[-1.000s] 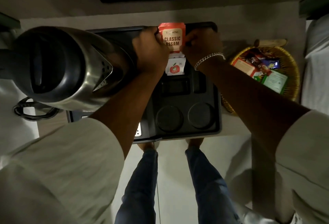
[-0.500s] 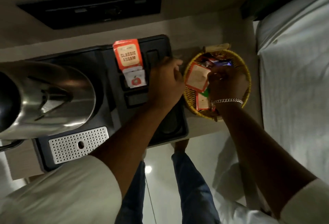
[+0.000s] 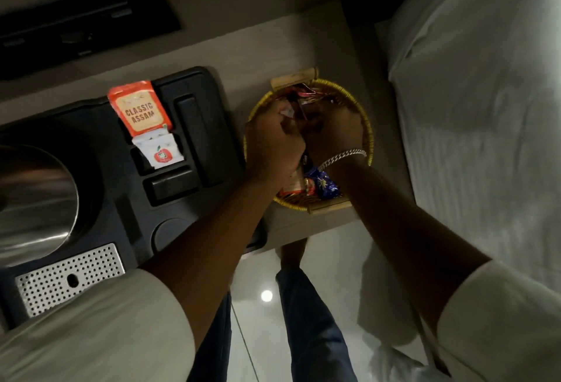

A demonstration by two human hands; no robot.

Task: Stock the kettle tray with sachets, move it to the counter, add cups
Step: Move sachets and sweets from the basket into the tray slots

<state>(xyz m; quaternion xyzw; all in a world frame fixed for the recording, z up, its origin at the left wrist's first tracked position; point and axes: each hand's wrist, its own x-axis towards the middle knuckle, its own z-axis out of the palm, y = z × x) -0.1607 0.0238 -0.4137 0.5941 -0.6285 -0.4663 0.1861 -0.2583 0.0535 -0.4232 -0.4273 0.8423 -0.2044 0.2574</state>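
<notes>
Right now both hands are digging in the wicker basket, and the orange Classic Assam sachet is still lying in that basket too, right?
Not quite. In the head view the Classic Assam sachet stands in the black kettle tray, not the wicker basket. Left hand and right hand are indeed in the basket.

— What sort of place is this?
— A hotel room, I'd say: a black kettle tray [image 3: 188, 84] with tea sachets [image 3: 140, 108] at nine o'clock, a white-sheeted bed [image 3: 485, 93] at three o'clock.
— Anything else?
— A wicker basket [image 3: 368, 136] of wrapped snacks between them.
</notes>
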